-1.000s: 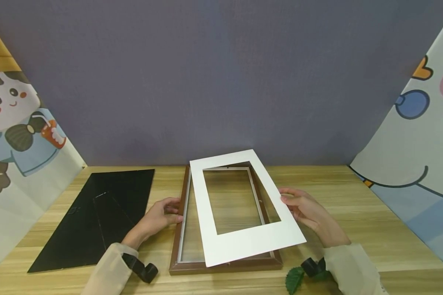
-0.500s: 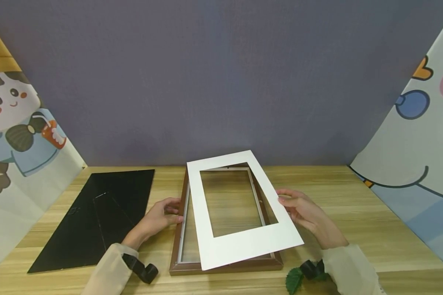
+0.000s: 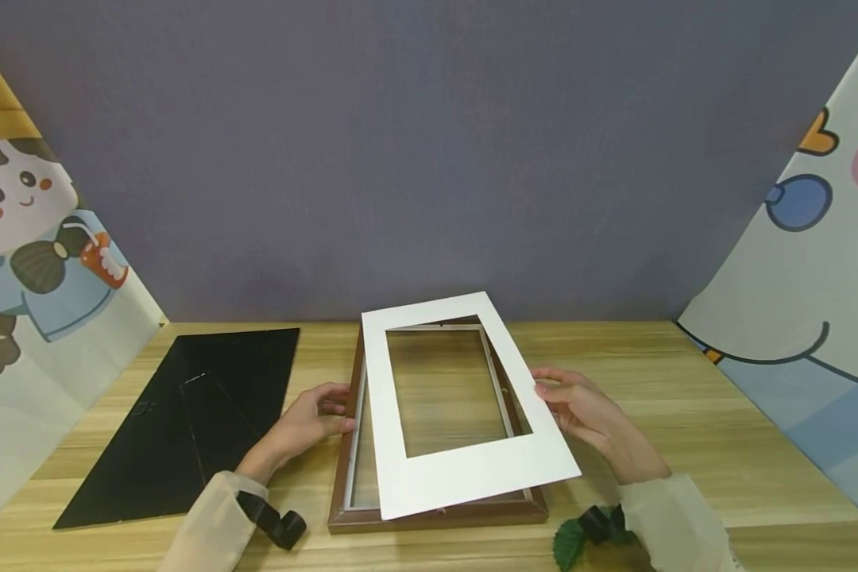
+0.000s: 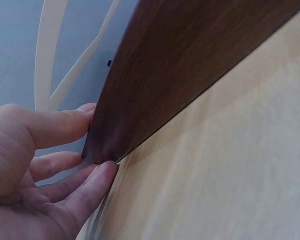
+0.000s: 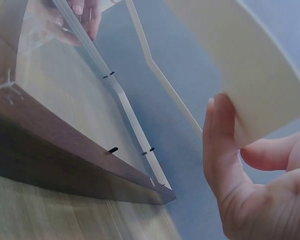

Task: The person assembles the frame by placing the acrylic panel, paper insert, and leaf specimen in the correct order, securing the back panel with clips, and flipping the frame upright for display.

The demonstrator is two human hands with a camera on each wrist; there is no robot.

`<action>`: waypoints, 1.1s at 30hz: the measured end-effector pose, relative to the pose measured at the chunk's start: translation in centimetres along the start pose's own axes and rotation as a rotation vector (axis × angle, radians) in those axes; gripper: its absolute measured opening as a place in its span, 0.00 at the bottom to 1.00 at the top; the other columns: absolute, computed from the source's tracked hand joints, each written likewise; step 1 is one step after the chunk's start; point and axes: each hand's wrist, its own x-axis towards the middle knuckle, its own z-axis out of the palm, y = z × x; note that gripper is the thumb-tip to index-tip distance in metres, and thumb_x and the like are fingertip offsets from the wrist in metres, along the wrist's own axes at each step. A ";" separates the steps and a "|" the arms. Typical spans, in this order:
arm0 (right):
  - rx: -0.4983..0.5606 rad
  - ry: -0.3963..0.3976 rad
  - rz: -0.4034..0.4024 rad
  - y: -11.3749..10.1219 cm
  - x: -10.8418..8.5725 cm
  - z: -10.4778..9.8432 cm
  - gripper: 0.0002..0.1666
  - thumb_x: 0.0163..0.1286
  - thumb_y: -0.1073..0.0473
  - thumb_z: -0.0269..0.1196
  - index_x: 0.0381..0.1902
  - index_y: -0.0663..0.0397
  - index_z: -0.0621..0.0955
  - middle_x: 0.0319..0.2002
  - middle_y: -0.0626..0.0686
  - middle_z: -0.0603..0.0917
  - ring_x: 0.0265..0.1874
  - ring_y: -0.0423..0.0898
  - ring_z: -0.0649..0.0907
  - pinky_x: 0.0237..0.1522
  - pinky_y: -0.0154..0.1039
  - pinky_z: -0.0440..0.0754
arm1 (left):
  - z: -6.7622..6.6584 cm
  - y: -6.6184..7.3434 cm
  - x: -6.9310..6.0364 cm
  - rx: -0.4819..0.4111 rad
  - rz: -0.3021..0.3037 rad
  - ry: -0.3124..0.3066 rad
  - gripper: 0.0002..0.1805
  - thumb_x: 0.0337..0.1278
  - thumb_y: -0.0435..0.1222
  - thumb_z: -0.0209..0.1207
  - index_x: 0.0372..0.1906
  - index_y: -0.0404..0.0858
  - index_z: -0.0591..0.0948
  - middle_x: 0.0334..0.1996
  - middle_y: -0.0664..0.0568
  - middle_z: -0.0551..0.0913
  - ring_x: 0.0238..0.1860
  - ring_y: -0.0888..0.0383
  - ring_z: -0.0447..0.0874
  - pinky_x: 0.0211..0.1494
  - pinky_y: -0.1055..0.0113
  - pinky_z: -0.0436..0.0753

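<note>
A brown picture frame (image 3: 386,520) lies on the wooden table with its inner side up. Over it, a white picture mat (image 3: 465,477) with a rectangular window is held tilted and turned, apart from the frame along its right side. My right hand (image 3: 586,409) pinches the mat's right edge; in the right wrist view the thumb and fingers (image 5: 222,120) sit on opposite faces of the mat (image 5: 270,75). My left hand (image 3: 303,425) holds the left side of the frame, its thumb at the top edge and fingers at the lower edge of the brown side (image 4: 155,65) in the left wrist view.
A black backing board (image 3: 193,421) with a fold-out stand outline lies on the table to the left. Green leaves (image 3: 570,543) show near the right wrist camera. A grey panel (image 3: 429,159) rises behind the table, with cartoon-printed sheets at both sides.
The mat and my right hand have shifted slightly to the left over the frame. My left hand and the frame keep their places.
</note>
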 end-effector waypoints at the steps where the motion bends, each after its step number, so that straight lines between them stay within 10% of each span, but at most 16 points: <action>1: -0.005 0.007 0.003 0.0 0.0 0.0 0.12 0.72 0.69 0.50 0.51 0.57 0.73 0.34 0.47 0.82 0.31 0.37 0.83 0.33 0.29 0.83 | 0.0 0.0 0.0 -0.001 -0.001 0.000 0.32 0.53 0.29 0.64 0.63 0.23 0.67 0.59 0.30 0.72 0.55 0.38 0.75 0.50 0.57 0.81; 11: -0.032 0.075 0.032 0.3 0.3 0.7 0.23 0.73 0.70 0.47 0.63 0.75 0.60 0.33 0.46 0.82 0.31 0.37 0.82 0.33 0.30 0.83 | 0.0 -0.1 0.2 -0.014 -0.008 0.007 0.32 0.53 0.28 0.64 0.62 0.23 0.67 0.58 0.30 0.72 0.55 0.39 0.75 0.50 0.58 0.80; 25: -0.040 0.107 0.055 0.7 0.4 1.1 0.15 0.73 0.69 0.48 0.55 0.63 0.68 0.34 0.45 0.79 0.31 0.36 0.81 0.34 0.29 0.82 | -0.1 -0.1 0.2 -0.015 -0.002 0.000 0.32 0.53 0.29 0.64 0.63 0.24 0.67 0.58 0.30 0.72 0.55 0.39 0.75 0.48 0.59 0.81; 33: -0.048 0.138 0.067 1.0 0.6 1.3 0.22 0.72 0.69 0.48 0.62 0.73 0.61 0.32 0.45 0.77 0.28 0.34 0.79 0.32 0.27 0.81 | 0.0 -0.1 0.0 -0.004 -0.009 0.007 0.32 0.53 0.29 0.64 0.63 0.24 0.67 0.58 0.30 0.73 0.54 0.39 0.76 0.49 0.58 0.81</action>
